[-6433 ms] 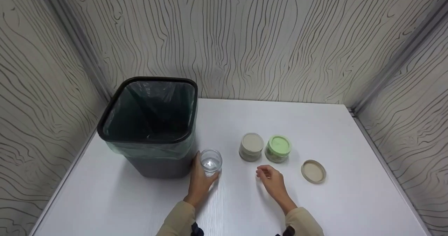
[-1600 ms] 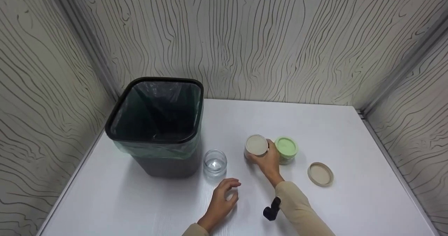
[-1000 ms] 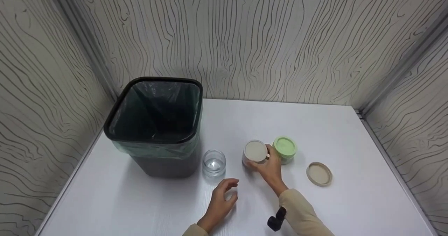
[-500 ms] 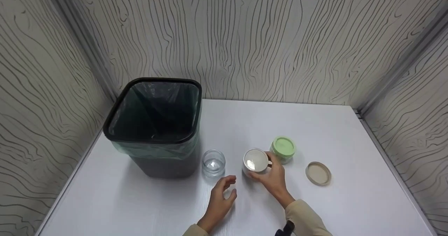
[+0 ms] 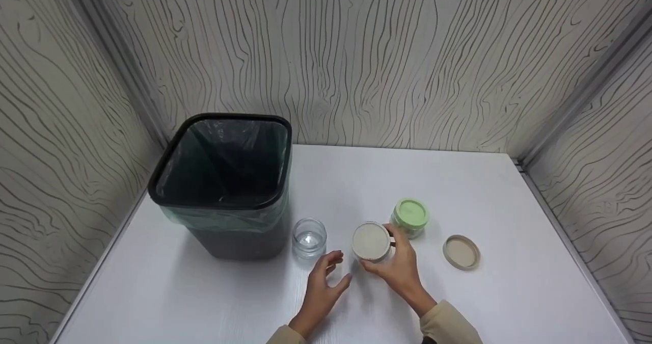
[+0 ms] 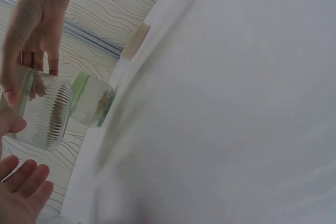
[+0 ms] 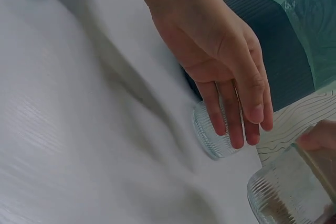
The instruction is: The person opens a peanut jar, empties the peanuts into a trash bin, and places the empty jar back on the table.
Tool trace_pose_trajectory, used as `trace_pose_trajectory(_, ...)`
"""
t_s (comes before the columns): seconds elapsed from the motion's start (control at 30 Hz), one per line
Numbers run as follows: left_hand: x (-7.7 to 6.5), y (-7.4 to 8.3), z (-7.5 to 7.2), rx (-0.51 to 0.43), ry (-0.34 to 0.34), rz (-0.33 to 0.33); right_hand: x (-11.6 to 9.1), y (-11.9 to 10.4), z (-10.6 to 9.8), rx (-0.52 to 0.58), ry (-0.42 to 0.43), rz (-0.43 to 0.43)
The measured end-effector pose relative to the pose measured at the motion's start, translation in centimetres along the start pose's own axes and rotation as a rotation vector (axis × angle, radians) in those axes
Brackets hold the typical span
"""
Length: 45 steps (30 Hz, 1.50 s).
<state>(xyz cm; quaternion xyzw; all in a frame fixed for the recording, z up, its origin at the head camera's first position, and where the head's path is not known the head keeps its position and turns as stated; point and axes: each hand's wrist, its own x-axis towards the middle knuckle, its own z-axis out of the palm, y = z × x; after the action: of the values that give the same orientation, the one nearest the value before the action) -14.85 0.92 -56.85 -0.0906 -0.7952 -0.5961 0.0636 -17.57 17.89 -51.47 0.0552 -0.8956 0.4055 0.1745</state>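
We grip the beige-lidded jar inside the curve of our right fingers. Our left fingers, relaxed and parted, hover near it.

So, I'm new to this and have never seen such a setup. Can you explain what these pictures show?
There is no robot here, just a person's two bare hands. The wide view is filmed from the person's head, looking forward and down. The two tilted close-ups are filmed from the left and right wrists.

The right hand grips a beige-lidded jar. The left hand is close by, fingers apart, holding nothing.

On the white table stand a lidless glass jar, a green-lidded jar and, to the left, a large lined bin. A loose beige lid lies on the right.
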Motion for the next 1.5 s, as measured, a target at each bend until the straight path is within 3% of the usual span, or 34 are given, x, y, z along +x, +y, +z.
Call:
trace_pose_trajectory(0.47,0.4,1.7,-0.3,-0.072,0.020,0.023,-1.8,-0.7,0.4,-0.049,-0.015,-0.063)
trace_pose_trajectory(0.87,0.5,2.2,0.1,-0.128,-0.037,0.003,-2.9,-0.9,0.9,-0.129,0.007,-0.187)
trace_pose_trajectory(1.03,0.8,2.5,0.1,-0.111,-0.019,-0.024,-3.1,-0.8,1.1,-0.139,0.027,-0.221)
trace_pose_trajectory(1.23,1.0,2.7,0.0,-0.065,0.046,0.028,-3.2,-0.2,1.2,-0.083,0.061,-0.269)
trace_pose_trajectory(1.5,1.3,3.1,-0.9,-0.016,0.043,0.079,-3.2,1.3,1.3,-0.009,-0.009,-0.291)
